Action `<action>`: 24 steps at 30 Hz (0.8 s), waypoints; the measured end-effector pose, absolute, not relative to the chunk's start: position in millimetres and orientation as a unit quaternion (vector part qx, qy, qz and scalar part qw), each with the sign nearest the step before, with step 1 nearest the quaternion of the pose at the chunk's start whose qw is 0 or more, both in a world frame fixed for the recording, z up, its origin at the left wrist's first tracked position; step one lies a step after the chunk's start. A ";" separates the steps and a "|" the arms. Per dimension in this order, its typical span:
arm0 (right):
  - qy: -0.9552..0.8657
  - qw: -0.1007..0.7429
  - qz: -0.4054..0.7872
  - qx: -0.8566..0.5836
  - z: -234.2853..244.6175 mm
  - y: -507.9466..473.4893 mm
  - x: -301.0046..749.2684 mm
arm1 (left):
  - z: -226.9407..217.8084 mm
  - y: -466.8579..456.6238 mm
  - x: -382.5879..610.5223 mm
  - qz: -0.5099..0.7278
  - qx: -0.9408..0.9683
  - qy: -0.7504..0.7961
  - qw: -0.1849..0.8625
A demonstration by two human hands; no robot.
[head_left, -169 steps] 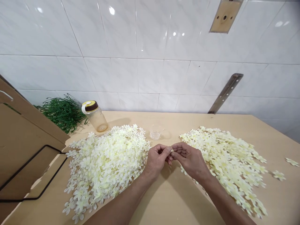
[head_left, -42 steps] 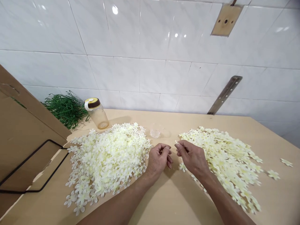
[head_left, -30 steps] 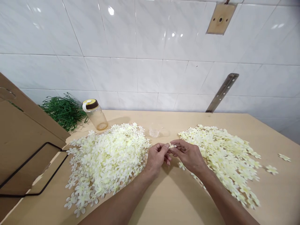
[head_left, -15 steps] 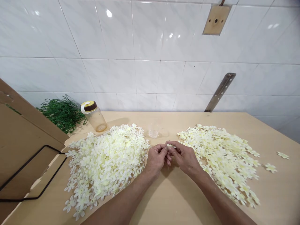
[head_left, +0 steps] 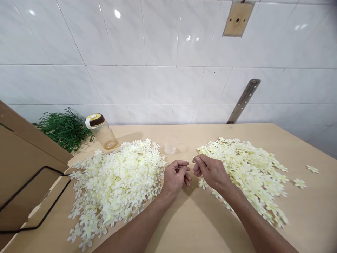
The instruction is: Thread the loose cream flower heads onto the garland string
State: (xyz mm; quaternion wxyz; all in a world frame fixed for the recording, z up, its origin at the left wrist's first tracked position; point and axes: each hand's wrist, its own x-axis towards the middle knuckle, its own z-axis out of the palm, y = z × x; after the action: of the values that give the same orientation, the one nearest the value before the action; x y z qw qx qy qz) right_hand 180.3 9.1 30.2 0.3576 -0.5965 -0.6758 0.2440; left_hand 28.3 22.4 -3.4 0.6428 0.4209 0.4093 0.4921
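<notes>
My left hand (head_left: 176, 175) hovers over the table with thumb and fingers curled together; what they pinch, if anything, is too small to make out. A short gap away, my right hand (head_left: 212, 171) has its thumb pressed to the forefinger, and any small thing in that pinch is hidden. Just below its fingers lies a single white artificial flower (head_left: 203, 184). On the left spreads a large heap of white flower heads (head_left: 123, 175). Flatter and yellower, another pile of flowers (head_left: 247, 168) lies to the right. Beyond my hands stands a small clear cup (head_left: 170, 149).
A plastic bottle (head_left: 104, 135) with a brown and yellow lid stands back left, beside green artificial stems (head_left: 65, 130). A cardboard box (head_left: 23, 158) and a black wire frame (head_left: 39, 225) edge the left side. Behind, a metal bracket (head_left: 243, 102) leans on the tiled wall.
My hands have drawn apart, where they met before around a flower. That flower is no longer between them, and one shows on the table under my right hand. The view has shifted slightly.
</notes>
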 end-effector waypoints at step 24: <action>-0.575 0.368 0.457 -0.570 37.0 5.1 174.1 | 2.1 23.8 25.3 0.499 0.373 0.411 0.666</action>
State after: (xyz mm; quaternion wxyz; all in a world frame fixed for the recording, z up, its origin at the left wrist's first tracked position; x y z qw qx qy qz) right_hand 174.1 5.1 37.0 0.3678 -0.5704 -0.5749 0.4570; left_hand 25.3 23.8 2.1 0.6657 0.3734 0.4107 0.4988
